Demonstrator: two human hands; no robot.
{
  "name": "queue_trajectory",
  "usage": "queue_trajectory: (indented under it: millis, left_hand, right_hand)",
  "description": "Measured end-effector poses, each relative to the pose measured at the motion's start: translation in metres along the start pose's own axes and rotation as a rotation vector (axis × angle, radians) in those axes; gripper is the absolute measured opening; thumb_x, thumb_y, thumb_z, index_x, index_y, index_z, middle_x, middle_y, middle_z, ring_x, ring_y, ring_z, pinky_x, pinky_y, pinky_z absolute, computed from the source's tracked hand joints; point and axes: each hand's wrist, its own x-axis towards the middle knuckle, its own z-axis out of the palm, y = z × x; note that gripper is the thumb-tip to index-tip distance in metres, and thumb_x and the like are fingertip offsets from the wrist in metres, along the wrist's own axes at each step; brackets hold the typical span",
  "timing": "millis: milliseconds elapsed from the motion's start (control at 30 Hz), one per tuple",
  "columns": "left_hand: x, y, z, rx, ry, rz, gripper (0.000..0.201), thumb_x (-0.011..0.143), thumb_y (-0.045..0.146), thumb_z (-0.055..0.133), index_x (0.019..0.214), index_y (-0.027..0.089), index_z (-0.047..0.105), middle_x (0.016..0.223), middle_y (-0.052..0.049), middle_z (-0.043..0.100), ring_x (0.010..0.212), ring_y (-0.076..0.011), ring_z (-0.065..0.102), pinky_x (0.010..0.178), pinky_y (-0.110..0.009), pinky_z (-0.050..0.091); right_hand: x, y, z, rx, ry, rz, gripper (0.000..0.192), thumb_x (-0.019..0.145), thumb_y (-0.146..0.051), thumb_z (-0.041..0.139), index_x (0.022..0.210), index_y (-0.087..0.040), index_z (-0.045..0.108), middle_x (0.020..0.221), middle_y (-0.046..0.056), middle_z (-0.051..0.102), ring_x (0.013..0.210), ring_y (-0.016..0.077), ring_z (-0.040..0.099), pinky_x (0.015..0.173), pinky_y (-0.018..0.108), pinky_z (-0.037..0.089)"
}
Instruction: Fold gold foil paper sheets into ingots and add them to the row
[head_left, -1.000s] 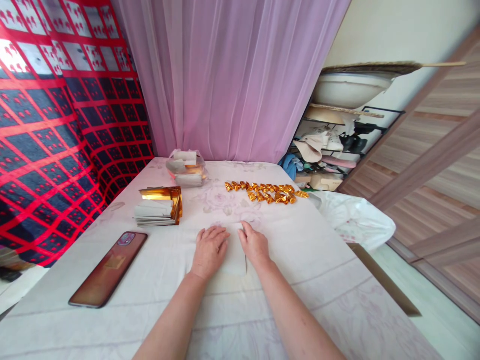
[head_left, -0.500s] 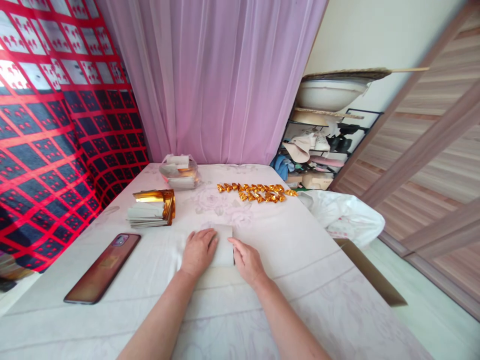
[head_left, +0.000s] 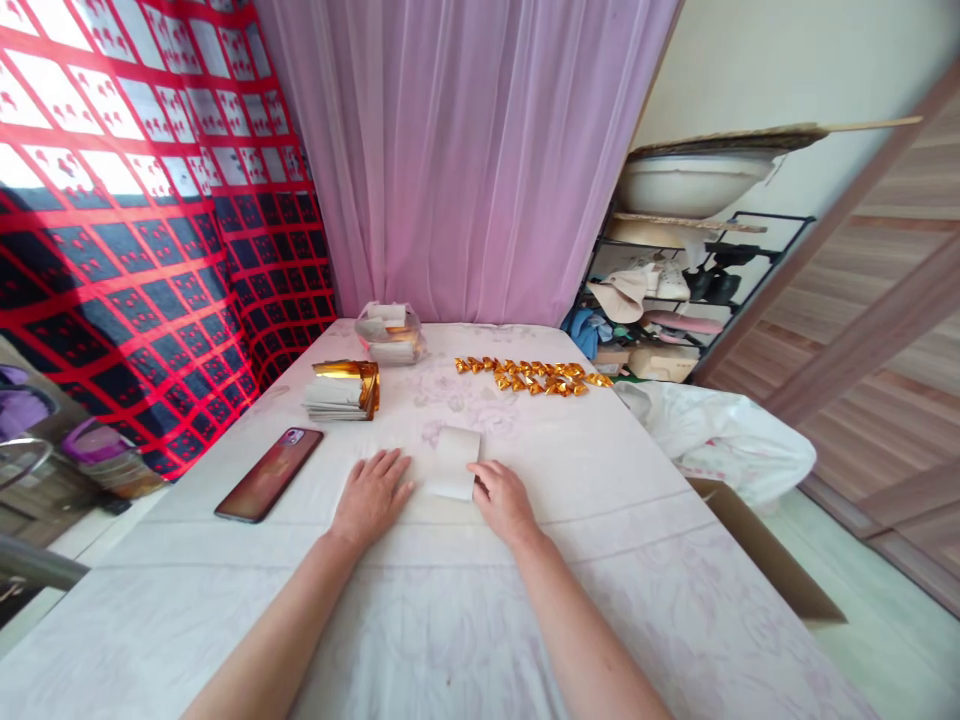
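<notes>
A pale grey sheet of paper (head_left: 456, 462) sits in the middle of the table, slightly bowed. At its right edge, my right hand (head_left: 504, 505) has its fingers closed on the paper's margin. My left hand (head_left: 373, 497) rests flat on the cloth to the left of the sheet, fingers apart and holding nothing. Beyond it stands a stack of grey-backed gold foil paper (head_left: 341, 400). Several small folded gold foil pieces (head_left: 551, 378) lie in rows towards the back right.
A brown phone (head_left: 270, 475) lies on the left of the flowered tablecloth (head_left: 420, 640). At the back is a clear bag of paper (head_left: 390, 345). To the right are a white plastic bag (head_left: 727, 430), a cardboard box (head_left: 765, 550) and a loaded shelf (head_left: 675, 290).
My left hand has slid off the paper to the left and now lies on the cloth. My right hand stays at the paper's right edge, and the sheet now bows. The view has shifted.
</notes>
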Motion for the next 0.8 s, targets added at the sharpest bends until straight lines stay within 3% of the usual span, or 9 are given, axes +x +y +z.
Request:
queue_trajectory:
  millis: [333, 567, 800]
  left_hand:
    - [-0.007, 0.007, -0.004, 0.06, 0.039, 0.018, 0.037, 0.093, 0.037, 0.049, 0.123, 0.022, 0.064, 0.134, -0.011, 0.061, 0.123, -0.0289, 0.057, 0.105, -0.047, 0.042]
    - [-0.005, 0.004, -0.004, 0.062, 0.027, 0.03, 0.037, 0.093, 0.037, 0.046, 0.119, 0.021, 0.066, 0.127, -0.01, 0.066, 0.118, -0.0273, 0.06, 0.103, -0.044, 0.045]
    - [-0.005, 0.004, -0.005, 0.061, 0.025, 0.016, 0.038, 0.093, 0.038, 0.044, 0.119, 0.022, 0.066, 0.127, -0.008, 0.066, 0.118, -0.0261, 0.06, 0.102, -0.044, 0.045]
  right_hand:
    - [-0.02, -0.001, -0.006, -0.072, 0.047, -0.039, 0.035, 0.082, -0.007, 0.053, 0.111, -0.016, 0.07, 0.107, 0.012, 0.067, 0.101, 0.0241, 0.061, 0.093, 0.035, 0.048]
    - [-0.02, 0.003, -0.003, -0.059, 0.093, -0.088, 0.029, 0.084, -0.01, 0.054, 0.099, -0.023, 0.074, 0.1, 0.008, 0.067, 0.093, 0.021, 0.061, 0.087, 0.032, 0.049]
    - [-0.02, 0.008, 0.005, -0.038, 0.115, -0.093, 0.024, 0.082, -0.013, 0.057, 0.092, -0.022, 0.076, 0.121, 0.012, 0.062, 0.095, 0.0228, 0.062, 0.089, 0.037, 0.049]
